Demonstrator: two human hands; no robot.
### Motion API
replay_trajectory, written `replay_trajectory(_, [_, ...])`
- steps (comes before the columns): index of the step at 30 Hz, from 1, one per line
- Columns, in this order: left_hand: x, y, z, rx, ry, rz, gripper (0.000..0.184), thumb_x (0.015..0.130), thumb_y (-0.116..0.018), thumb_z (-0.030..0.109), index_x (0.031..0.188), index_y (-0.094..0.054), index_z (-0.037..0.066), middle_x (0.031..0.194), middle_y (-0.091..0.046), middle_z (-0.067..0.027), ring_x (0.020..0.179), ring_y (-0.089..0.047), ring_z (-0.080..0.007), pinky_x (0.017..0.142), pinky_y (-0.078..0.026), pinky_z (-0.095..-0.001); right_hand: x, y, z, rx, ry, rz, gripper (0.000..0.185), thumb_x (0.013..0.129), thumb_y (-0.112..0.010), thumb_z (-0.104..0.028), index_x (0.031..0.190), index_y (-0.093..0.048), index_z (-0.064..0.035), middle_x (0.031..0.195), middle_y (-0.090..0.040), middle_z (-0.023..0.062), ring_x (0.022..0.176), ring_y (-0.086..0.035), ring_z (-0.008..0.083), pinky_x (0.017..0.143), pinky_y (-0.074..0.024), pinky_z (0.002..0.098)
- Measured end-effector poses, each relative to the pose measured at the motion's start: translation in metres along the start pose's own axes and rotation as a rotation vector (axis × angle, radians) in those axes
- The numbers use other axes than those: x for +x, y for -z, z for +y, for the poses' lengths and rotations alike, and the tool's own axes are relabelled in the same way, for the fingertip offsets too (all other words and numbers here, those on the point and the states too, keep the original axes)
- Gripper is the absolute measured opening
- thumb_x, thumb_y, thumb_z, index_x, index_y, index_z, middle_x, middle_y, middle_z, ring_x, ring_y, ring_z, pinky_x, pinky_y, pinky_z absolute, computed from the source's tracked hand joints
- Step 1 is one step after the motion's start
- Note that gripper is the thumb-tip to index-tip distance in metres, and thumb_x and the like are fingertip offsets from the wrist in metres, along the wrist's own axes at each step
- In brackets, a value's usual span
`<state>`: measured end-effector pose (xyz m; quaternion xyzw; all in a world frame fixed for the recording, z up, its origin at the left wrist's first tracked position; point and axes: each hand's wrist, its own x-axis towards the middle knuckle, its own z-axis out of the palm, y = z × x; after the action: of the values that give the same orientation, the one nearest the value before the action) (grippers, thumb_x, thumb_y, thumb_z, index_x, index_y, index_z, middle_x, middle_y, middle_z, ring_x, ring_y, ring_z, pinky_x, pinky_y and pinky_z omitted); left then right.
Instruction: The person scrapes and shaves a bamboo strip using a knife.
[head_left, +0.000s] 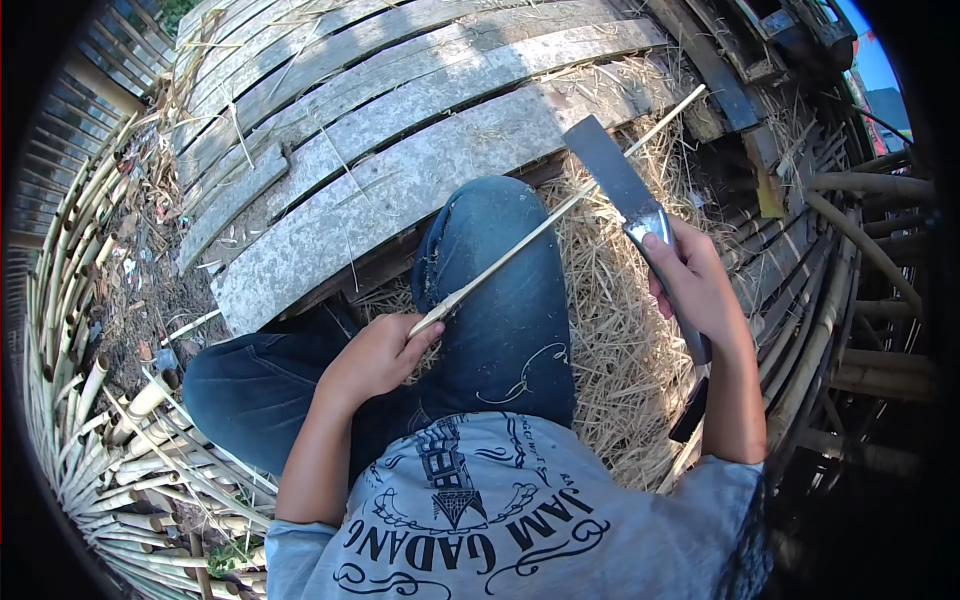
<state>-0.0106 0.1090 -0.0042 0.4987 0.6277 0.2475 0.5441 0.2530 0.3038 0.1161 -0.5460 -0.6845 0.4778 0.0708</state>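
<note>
Nearest is the grey printed shirt (490, 505), and beyond it the blue jeans (510, 225). The left hand (378, 355) grasps one end of a thin stick (510, 252), which passes above the jeans. The right hand (697, 275) grips a broad-bladed knife (608, 163), hiding part of the stick. Around are loose shavings (615, 345), wooden planks (400, 175) and stacked bamboo poles (125, 497).
</note>
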Motion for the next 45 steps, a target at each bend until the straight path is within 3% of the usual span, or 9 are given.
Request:
replay_trajectory(2, [0.008,-0.005,-0.001,-0.043,-0.050,0.012,0.040,0.101,-0.051,0.030,0.084,-0.059,-0.004,0.065,-0.057,-0.0191,0.059,-0.056,-0.0299,0.063,-0.045,-0.0416,0.010,-0.006,0.011,0.091,0.110,0.221,0.026,0.102,-0.049,-0.027,0.112,-0.054,-0.0028,0.061,-0.050,-0.0017,0.045,-0.049,0.0063,0.039,-0.0394,0.0216])
replay_trajectory(6, [0.004,0.002,0.006,0.022,-0.053,0.045,0.040,0.102,-0.050,0.030,0.082,-0.057,-0.004,0.061,-0.054,-0.0147,0.057,-0.052,-0.0242,0.061,-0.044,-0.0394,-0.013,-0.020,0.000,-0.108,0.081,-0.252,0.032,0.099,-0.056,-0.027,0.115,-0.051,0.0004,0.062,-0.055,0.0071,0.054,-0.058,0.0172,0.050,-0.0468,0.0341])
replay_trajectory(11, [0.010,-0.011,-0.003,-0.167,-0.048,-0.043,0.045,0.103,-0.049,0.032,0.075,-0.051,-0.002,0.059,-0.040,-0.0006,0.060,-0.037,-0.0095,0.055,-0.037,-0.0327,-0.014,-0.057,0.010,-0.136,0.150,0.225,0.030,0.097,-0.057,-0.023,0.112,-0.053,0.0026,0.074,-0.065,0.0152,0.068,-0.068,0.0294,0.063,-0.0504,0.0394])
replay_trajectory(15, [0.000,0.001,-0.003,-0.113,0.005,-0.070,0.044,0.103,-0.049,0.033,0.077,-0.052,-0.003,0.057,-0.041,-0.0030,0.057,-0.038,-0.0105,0.054,-0.038,-0.0339,-0.022,-0.046,0.015,-0.068,0.189,0.093,0.027,0.097,-0.055,-0.021,0.110,-0.054,0.0030,0.074,-0.065,0.0162,0.067,-0.068,0.0276,0.060,-0.0491,0.0383])
replay_trajectory(16, [0.003,0.000,-0.002,-0.126,0.000,-0.094,0.045,0.103,-0.049,0.033,0.077,-0.052,-0.003,0.058,-0.041,-0.0033,0.058,-0.038,-0.0109,0.054,-0.038,-0.0341,-0.016,-0.043,0.021,0.058,0.189,0.085,0.025,0.099,-0.053,-0.020,0.115,-0.055,-0.0006,0.063,-0.051,-0.0006,0.050,-0.051,0.0069,0.045,-0.0416,0.0249])
replay_trajectory(17, [0.005,-0.003,-0.004,-0.121,0.001,-0.103,0.045,0.103,-0.049,0.033,0.077,-0.052,-0.003,0.058,-0.041,-0.0033,0.058,-0.038,-0.0109,0.054,-0.038,-0.0341,-0.012,-0.038,0.021,0.003,0.060,0.099,0.028,0.097,-0.055,-0.021,0.114,-0.053,0.0021,0.073,-0.065,0.0156,0.064,-0.066,0.0298,0.061,-0.0488,0.0400])
replay_trajectory(22, [0.001,-0.003,-0.003,-0.132,-0.062,-0.032,0.046,0.104,-0.048,0.033,0.076,-0.050,-0.003,0.058,-0.040,-0.0037,0.058,-0.037,-0.0117,0.054,-0.038,-0.0351,-0.036,-0.062,0.029,-0.188,0.259,0.079,0.031,0.097,-0.056,-0.024,0.111,-0.049,0.0024,0.071,-0.063,0.0228,0.067,-0.064,0.0440,0.060,-0.0488,0.0462])
replay_trajectory(41, [0.003,0.013,0.006,0.070,-0.012,-0.066,0.046,0.104,-0.049,0.034,0.075,-0.053,-0.002,0.059,-0.037,0.0020,0.061,-0.035,-0.0086,0.053,-0.035,-0.0328,-0.031,-0.094,0.040,-0.052,0.352,0.047,0.031,0.094,-0.060,-0.029,0.098,-0.052,0.0006,0.069,-0.064,0.0243,0.065,-0.065,0.0442,0.057,-0.0505,0.0497])
replay_trajectory(45, [0.005,0.013,0.011,0.004,-0.061,-0.073,0.048,0.103,-0.050,0.035,0.072,-0.051,-0.001,0.058,-0.036,0.0024,0.060,-0.034,-0.0089,0.052,-0.033,-0.0329,-0.008,-0.087,0.040,0.264,0.318,0.378,0.027,0.096,-0.057,-0.025,0.098,-0.050,0.0014,0.070,-0.063,0.0237,0.067,-0.065,0.0434,0.055,-0.0489,0.0476])
